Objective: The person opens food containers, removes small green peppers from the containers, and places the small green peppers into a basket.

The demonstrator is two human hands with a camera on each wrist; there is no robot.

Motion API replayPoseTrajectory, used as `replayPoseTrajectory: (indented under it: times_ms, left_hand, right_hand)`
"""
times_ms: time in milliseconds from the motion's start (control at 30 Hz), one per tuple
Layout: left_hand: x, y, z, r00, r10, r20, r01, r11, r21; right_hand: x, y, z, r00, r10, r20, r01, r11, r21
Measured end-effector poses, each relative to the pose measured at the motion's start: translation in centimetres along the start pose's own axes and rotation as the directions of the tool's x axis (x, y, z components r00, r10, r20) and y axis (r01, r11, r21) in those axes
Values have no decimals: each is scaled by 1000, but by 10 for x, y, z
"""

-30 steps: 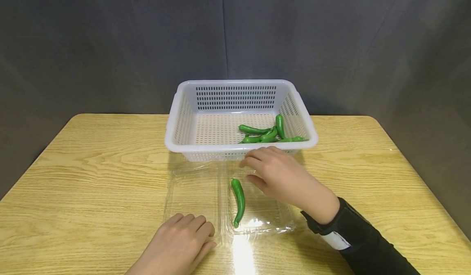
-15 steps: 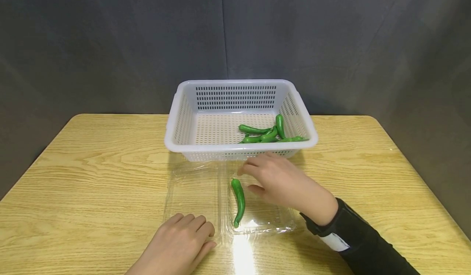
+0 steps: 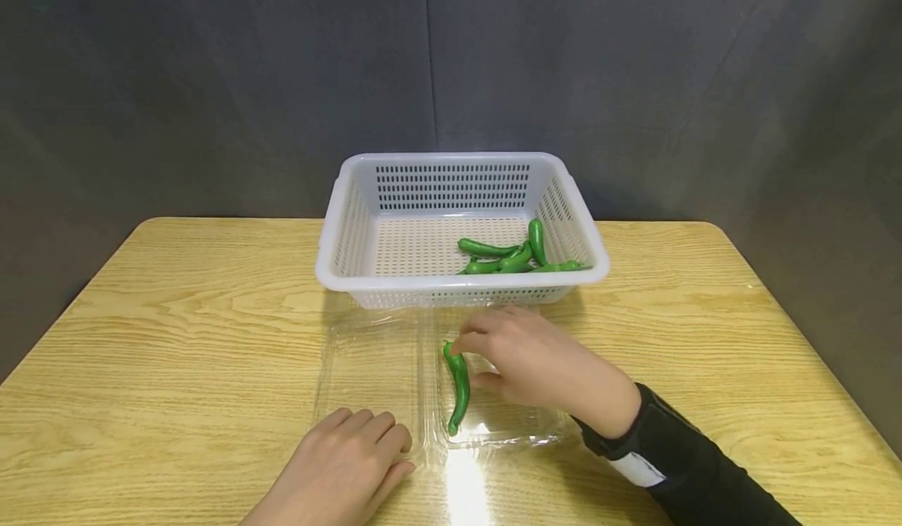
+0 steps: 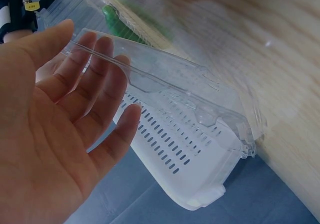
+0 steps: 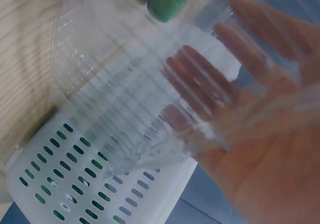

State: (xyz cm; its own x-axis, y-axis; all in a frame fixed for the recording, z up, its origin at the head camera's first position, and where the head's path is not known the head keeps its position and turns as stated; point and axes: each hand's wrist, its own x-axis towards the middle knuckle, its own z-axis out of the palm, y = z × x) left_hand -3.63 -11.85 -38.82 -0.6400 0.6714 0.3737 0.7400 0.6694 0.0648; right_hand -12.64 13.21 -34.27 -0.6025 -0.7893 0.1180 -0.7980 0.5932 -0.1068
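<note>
Table point(image 3: 176, 338) holds the basket point(image 3: 461, 166) with spare peppers point(image 3: 517, 256) at the back and the open clear tray point(image 3: 366, 369) in front; one pepper point(image 3: 460, 389) lies in the tray's right half, so nudge it gently to sit straight while you keep the tray from sliding. Your right hand point(image 3: 535, 358) is relaxed, fingers loosely extended, a fingertip touching the pepper's top end, not gripping it. Your left hand point(image 3: 345, 467) lies flat, fingers straight, pressing the tray's near left edge.
</note>
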Motion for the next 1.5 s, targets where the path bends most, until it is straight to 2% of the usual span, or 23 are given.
replayPoseTrajectory:
  times_ms: [333,633,1033,1500]
  left_hand:
    - [0,0,-1,1000,-1,0,1,1000,0]
    - [1,0,0,1000,-1,12,1,1000,-8]
    - [0,1,-1,1000,5,7,-5,1000,13]
    - [0,0,0,1000,14,-8,-13,1000,12]
  right_hand:
    - [1,-3,4,999,-11,36,11,1000,-2]
    - [3,-5,7,997,-55,51,57,998,-26]
    - [5,-9,11,994,-58,93,62,997,-40]
    - [6,-10,17,994,-66,87,71,996,-60]
